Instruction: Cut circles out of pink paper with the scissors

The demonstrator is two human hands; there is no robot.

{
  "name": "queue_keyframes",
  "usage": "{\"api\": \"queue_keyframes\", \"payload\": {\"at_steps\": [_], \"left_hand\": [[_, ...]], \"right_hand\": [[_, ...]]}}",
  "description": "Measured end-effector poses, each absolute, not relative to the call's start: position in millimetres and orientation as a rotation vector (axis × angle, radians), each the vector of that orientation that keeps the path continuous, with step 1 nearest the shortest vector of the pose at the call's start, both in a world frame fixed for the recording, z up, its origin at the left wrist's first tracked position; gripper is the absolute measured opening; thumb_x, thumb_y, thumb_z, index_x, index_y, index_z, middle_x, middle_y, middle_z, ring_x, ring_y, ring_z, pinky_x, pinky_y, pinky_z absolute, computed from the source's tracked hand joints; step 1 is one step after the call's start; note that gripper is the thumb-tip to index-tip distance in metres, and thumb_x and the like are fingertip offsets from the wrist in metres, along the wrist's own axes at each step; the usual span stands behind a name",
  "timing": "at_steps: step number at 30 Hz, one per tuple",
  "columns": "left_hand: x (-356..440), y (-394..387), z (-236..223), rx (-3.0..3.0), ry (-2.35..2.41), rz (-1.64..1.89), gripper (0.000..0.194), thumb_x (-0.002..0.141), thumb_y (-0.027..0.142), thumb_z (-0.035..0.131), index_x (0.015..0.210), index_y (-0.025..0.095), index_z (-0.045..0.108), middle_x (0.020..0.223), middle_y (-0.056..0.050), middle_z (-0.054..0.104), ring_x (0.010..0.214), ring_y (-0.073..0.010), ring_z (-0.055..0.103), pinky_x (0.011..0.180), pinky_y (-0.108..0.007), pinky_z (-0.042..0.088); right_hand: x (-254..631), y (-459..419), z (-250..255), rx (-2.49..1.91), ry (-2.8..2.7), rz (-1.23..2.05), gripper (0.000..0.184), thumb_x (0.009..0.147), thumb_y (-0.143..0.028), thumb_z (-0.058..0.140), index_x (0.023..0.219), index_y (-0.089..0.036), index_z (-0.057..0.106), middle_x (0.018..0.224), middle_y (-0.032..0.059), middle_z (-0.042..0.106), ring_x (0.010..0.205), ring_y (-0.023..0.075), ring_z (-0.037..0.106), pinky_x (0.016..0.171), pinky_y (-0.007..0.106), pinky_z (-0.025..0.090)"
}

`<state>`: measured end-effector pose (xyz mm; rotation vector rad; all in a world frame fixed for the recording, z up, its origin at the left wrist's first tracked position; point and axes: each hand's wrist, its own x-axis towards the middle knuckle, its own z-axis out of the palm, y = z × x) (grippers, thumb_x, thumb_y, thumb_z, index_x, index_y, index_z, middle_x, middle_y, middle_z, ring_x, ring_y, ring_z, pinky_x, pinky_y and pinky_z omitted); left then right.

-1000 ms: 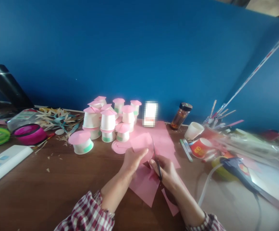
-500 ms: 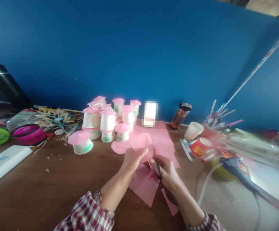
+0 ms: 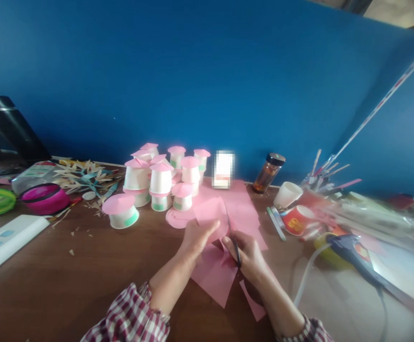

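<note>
Between thumb and fingers, my left hand (image 3: 199, 240) grips a piece of pink paper (image 3: 210, 213) with a partly rounded edge. My right hand (image 3: 247, 251) is closed round the dark handles of a pair of scissors (image 3: 237, 254), whose blades point away from me along the paper's right edge. Under my hands lies a larger pink sheet (image 3: 216, 280). A narrow pink offcut (image 3: 252, 300) rests by my right wrist. Just left of the held paper is a pile of pink paper discs (image 3: 177, 219).
Paper cups with pink paper tops (image 3: 161, 178) stand grouped at the back left. A power strip (image 3: 10, 242) lies at the left. On the right are a glue gun (image 3: 356, 256), a red paper cup (image 3: 297, 220), a white cup (image 3: 287, 194) and a dark-lidded jar (image 3: 269, 172).
The view has shifted very slightly. My hands, the paper and the scissors keep practically the same positions.
</note>
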<state>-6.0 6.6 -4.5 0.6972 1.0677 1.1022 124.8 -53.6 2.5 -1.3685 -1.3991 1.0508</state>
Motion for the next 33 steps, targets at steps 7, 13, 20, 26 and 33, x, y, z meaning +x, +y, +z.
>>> {"api": "queue_keyframes", "payload": {"at_steps": [7, 13, 20, 26, 33], "left_hand": [[-7.2, 9.8, -7.1, 0.697, 1.091, 1.067, 0.028, 0.053, 0.027, 0.079, 0.074, 0.01, 0.069, 0.061, -0.01, 0.068, 0.062, -0.0261, 0.065, 0.054, -0.032, 0.05], [-9.1, 1.5, 4.0, 0.73, 1.144, 1.05, 0.031, 0.058, 0.034, 0.077, 0.075, 0.011, 0.065, 0.067, -0.01, 0.068, 0.063, -0.0272, 0.066, 0.051, -0.033, 0.05], [-8.2, -2.3, 0.1, 0.72, 1.084, 1.089, 0.029, 0.059, 0.033, 0.077, 0.069, 0.012, 0.06, 0.06, -0.006, 0.064, 0.056, -0.0227, 0.063, 0.046, -0.03, 0.049], [-10.3, 1.7, -13.7, 0.752, 0.998, 1.074, 0.033, 0.06, 0.038, 0.077, 0.074, 0.011, 0.063, 0.066, -0.009, 0.068, 0.059, -0.0243, 0.065, 0.05, -0.032, 0.05], [-11.7, 0.2, -8.7, 0.74, 1.057, 1.09, 0.036, 0.056, 0.038, 0.079, 0.075, 0.01, 0.065, 0.065, -0.01, 0.068, 0.061, -0.024, 0.065, 0.051, -0.031, 0.049]], "right_hand": [[126.5, -52.8, 0.3, -1.383, -1.42, 1.027, 0.03, 0.08, -0.04, 0.062, 0.066, -0.015, 0.054, 0.049, -0.0041, 0.05, 0.042, 0.012, 0.051, 0.038, 0.019, 0.034], [124.4, -53.4, 0.0, -1.345, -1.406, 1.068, 0.03, 0.081, -0.041, 0.061, 0.067, -0.017, 0.052, 0.048, -0.0043, 0.051, 0.041, 0.0128, 0.053, 0.038, 0.02, 0.036], [124.2, -51.0, -6.8, -1.347, -1.398, 1.014, 0.027, 0.081, -0.037, 0.062, 0.066, -0.017, 0.053, 0.046, -0.005, 0.047, 0.039, 0.0126, 0.051, 0.036, 0.02, 0.033], [124.0, -50.8, -8.1, -1.345, -1.393, 1.007, 0.026, 0.08, -0.036, 0.063, 0.064, -0.017, 0.052, 0.048, -0.0044, 0.046, 0.04, 0.0122, 0.049, 0.037, 0.02, 0.033], [124.9, -50.2, -4.3, -1.368, -1.398, 1.027, 0.027, 0.079, -0.038, 0.064, 0.065, -0.017, 0.054, 0.048, -0.0032, 0.05, 0.041, 0.0136, 0.051, 0.038, 0.021, 0.034]]}}
